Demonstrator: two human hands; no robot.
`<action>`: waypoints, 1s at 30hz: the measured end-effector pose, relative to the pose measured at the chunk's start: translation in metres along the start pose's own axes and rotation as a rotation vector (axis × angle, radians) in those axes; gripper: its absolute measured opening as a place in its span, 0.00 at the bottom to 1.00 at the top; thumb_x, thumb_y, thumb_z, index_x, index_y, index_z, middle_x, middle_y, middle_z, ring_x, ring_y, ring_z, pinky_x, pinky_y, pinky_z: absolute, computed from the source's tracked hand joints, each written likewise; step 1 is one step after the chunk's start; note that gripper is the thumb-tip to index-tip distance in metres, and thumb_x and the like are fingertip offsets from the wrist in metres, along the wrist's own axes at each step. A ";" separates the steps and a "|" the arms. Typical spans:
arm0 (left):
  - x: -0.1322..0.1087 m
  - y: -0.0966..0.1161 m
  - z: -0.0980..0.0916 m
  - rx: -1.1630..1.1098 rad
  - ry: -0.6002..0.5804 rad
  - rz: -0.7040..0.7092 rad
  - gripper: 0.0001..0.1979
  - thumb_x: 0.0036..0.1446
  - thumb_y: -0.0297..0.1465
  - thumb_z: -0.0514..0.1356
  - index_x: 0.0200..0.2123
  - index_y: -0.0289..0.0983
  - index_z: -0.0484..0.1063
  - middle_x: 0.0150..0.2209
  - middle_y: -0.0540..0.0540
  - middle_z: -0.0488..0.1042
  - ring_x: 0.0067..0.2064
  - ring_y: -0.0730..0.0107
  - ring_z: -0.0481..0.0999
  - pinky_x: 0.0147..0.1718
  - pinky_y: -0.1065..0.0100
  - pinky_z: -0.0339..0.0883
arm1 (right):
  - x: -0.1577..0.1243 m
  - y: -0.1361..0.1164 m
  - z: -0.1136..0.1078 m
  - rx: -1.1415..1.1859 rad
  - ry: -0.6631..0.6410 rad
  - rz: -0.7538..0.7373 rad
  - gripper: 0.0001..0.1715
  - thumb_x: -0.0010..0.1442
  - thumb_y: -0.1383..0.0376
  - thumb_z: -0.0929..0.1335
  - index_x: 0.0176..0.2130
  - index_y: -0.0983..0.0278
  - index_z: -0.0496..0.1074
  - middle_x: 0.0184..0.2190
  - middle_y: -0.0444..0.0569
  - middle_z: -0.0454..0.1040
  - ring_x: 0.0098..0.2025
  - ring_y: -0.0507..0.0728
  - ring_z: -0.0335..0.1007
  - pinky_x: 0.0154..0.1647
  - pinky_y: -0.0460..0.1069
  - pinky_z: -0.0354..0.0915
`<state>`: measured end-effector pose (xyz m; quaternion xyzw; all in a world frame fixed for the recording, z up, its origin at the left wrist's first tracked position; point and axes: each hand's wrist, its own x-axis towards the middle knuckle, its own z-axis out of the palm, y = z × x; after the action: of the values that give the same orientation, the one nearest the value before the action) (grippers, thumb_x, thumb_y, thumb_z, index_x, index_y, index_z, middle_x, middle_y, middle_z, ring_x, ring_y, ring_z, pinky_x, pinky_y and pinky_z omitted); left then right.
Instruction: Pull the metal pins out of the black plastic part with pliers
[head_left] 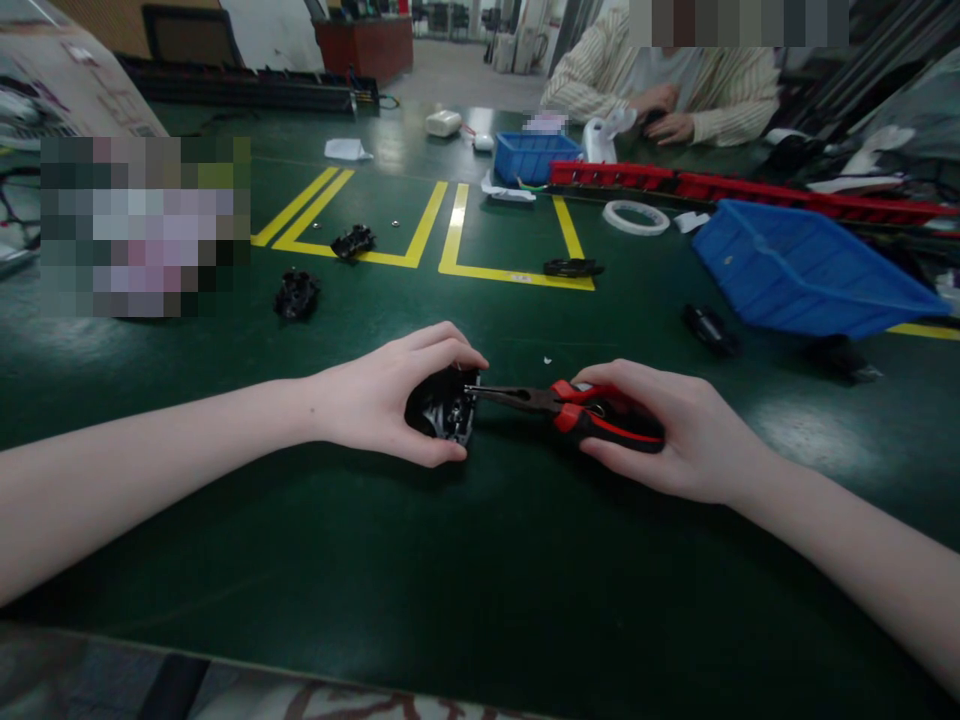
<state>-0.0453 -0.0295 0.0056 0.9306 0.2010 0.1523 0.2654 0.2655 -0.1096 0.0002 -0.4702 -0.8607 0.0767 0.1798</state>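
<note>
My left hand (409, 395) is closed around a black plastic part (448, 405), thumb and fingers on its opposite edges. The part's detailed side faces right; the palm hides some of its left side. In my right hand (675, 430) are needle-nose pliers (566, 405) with red and black handles. Their long jaws point left, and the tips meet the part's upper right edge. I cannot tell whether the tips pinch anything there. A tiny white scrap (547, 360) lies on the table just beyond the pliers.
Black parts (297, 295) lie on the green table (480, 560), some near the yellow tape lines (517, 278). A large blue bin (817, 270), a tape roll (635, 217), a red strip (735, 190) and a smaller blue bin (536, 158) stand farther back. Another person (667, 90) sits opposite.
</note>
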 end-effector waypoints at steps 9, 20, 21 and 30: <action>-0.002 -0.002 0.000 0.003 0.060 0.000 0.34 0.51 0.44 0.68 0.58 0.37 0.64 0.55 0.40 0.67 0.55 0.55 0.72 0.53 0.59 0.71 | -0.004 0.005 -0.001 0.028 0.017 0.016 0.24 0.60 0.52 0.69 0.53 0.57 0.67 0.47 0.51 0.78 0.42 0.62 0.78 0.40 0.56 0.74; -0.005 -0.002 0.001 0.106 0.078 0.080 0.36 0.54 0.42 0.67 0.62 0.35 0.62 0.58 0.39 0.67 0.58 0.54 0.69 0.57 0.59 0.66 | -0.001 0.001 -0.005 0.057 0.030 0.022 0.25 0.58 0.51 0.70 0.51 0.59 0.68 0.45 0.52 0.79 0.40 0.62 0.79 0.39 0.57 0.75; -0.005 -0.002 0.001 0.110 0.074 0.085 0.36 0.54 0.42 0.67 0.62 0.35 0.62 0.57 0.38 0.67 0.58 0.55 0.68 0.57 0.59 0.66 | -0.001 0.001 -0.005 0.054 0.027 0.021 0.24 0.58 0.52 0.70 0.51 0.59 0.68 0.45 0.52 0.79 0.40 0.62 0.79 0.39 0.57 0.75; -0.004 -0.001 0.000 0.133 0.063 0.090 0.35 0.55 0.41 0.66 0.62 0.35 0.62 0.57 0.38 0.68 0.57 0.53 0.68 0.56 0.57 0.66 | -0.005 0.001 0.000 0.075 0.057 0.051 0.24 0.59 0.50 0.69 0.51 0.56 0.69 0.45 0.50 0.79 0.39 0.62 0.78 0.38 0.57 0.72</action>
<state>-0.0495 -0.0308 0.0043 0.9490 0.1767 0.1796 0.1894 0.2690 -0.1129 -0.0010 -0.4869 -0.8394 0.0999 0.2199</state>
